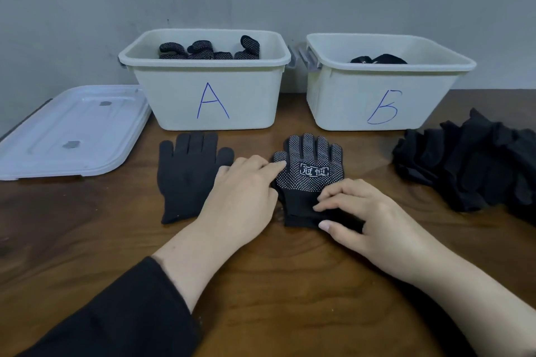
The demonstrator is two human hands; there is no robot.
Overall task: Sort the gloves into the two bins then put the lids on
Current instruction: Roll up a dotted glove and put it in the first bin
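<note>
Two black gloves lie flat on the brown table. The plain glove [185,177] is on the left; the white-dotted glove [310,171] is in the middle. My left hand [246,191] lies between them, its straight fingers touching the dotted glove's left edge. My right hand [356,211] rests on that glove's cuff with fingers bent, thumb at the cuff's lower edge. Behind stand bin A [208,95], holding dotted gloves, and bin B [385,95], holding plain black gloves.
Clear lids [72,136] lie stacked at the left, partly over the table's edge. A heap of black gloves [475,165] sits at the right. A grey wall rises close behind the bins.
</note>
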